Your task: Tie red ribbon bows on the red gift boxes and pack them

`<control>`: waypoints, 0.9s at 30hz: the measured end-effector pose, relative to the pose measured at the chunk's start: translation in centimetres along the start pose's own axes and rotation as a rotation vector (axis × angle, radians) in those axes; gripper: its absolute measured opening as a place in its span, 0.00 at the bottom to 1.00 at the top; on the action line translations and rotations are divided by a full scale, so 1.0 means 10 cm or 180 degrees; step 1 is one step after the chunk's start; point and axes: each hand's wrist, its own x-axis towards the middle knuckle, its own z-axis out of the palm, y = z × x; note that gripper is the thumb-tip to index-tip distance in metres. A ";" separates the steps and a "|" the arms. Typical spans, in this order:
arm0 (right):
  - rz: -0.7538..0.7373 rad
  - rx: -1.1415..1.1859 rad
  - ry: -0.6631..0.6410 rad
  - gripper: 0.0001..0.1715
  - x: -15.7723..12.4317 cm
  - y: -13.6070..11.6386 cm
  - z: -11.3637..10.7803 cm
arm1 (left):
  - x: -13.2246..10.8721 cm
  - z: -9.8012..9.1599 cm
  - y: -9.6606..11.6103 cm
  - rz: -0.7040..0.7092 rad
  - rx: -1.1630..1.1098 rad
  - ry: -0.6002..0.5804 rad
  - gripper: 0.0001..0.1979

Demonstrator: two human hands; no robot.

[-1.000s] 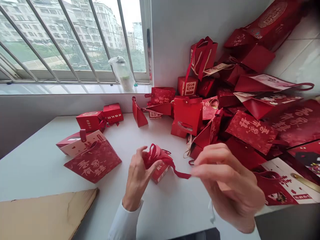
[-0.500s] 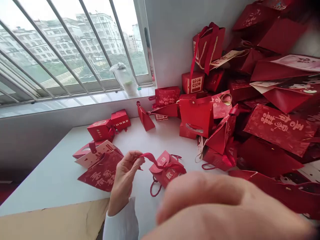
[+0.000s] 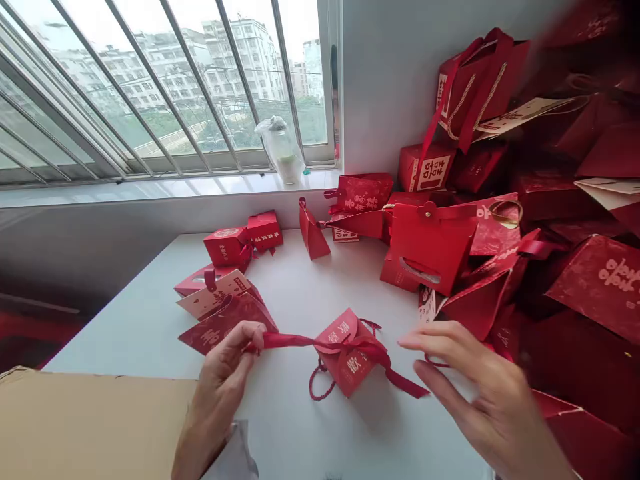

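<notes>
A small red gift box [image 3: 347, 355] with gold characters sits on the white table [image 3: 300, 293], tied round with a satin red ribbon [image 3: 295, 341]. A red cord handle [image 3: 316, 381] loops down on its left side. My left hand [image 3: 223, 373] pinches the ribbon's left end, stretching it taut from the box. My right hand [image 3: 480, 387] is apart from the box at the right, fingers spread and holding nothing. Its fingertips are nearest the ribbon's loose tail [image 3: 407, 381], without touching it.
A heap of red gift bags and boxes [image 3: 480, 247] fills the right of the table. Flat red boxes [image 3: 225, 320] lie at left, and a cardboard sheet [image 3: 90, 427] lies at the near left. A barred window [image 3: 170, 87] is behind, with a plastic bag [image 3: 281, 150] on its sill.
My right hand has moved out from close before the camera to the right of the box. The ribbon now runs taut to my left hand, and the view has swung left.
</notes>
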 end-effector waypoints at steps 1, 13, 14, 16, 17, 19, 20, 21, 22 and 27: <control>0.0041 0.0010 -0.0249 0.09 0.02 0.04 0.16 | -0.07 -0.06 0.00 0.0053 0.0312 -0.0214 0.06; 0.0742 -0.0308 -0.0949 0.04 0.04 0.11 0.73 | -0.07 0.43 0.06 0.0788 0.1429 -0.0623 0.07; 0.0740 -0.0350 -0.0954 0.05 0.04 0.10 0.74 | -0.05 0.52 0.06 0.0830 0.1382 -0.0778 0.06; 0.0734 -0.0421 -0.0959 0.06 0.05 0.07 0.74 | -0.03 0.64 0.04 0.0788 0.1334 -0.0955 0.05; 0.0734 -0.0443 -0.0963 0.06 0.06 0.06 0.74 | -0.03 0.66 0.03 0.0735 0.1325 -0.0966 0.05; 0.0741 -0.0465 -0.0987 0.05 0.08 0.05 0.73 | -0.03 0.68 0.01 0.0669 0.1326 -0.0987 0.05; 0.0748 -0.0472 -0.1010 0.05 0.10 0.04 0.73 | -0.03 0.68 -0.01 0.0673 0.1346 -0.1005 0.05; 0.0758 -0.0476 -0.1041 0.05 0.11 0.04 0.73 | -0.02 0.69 -0.02 0.0703 0.1384 -0.1028 0.05; 0.0771 -0.0480 -0.1080 0.05 0.12 0.05 0.72 | -0.02 0.69 -0.03 0.0746 0.1438 -0.1043 0.05; 0.0887 -0.0299 -0.1314 0.08 0.15 0.07 0.71 | -0.05 0.74 -0.06 0.0978 0.1534 -0.0847 0.06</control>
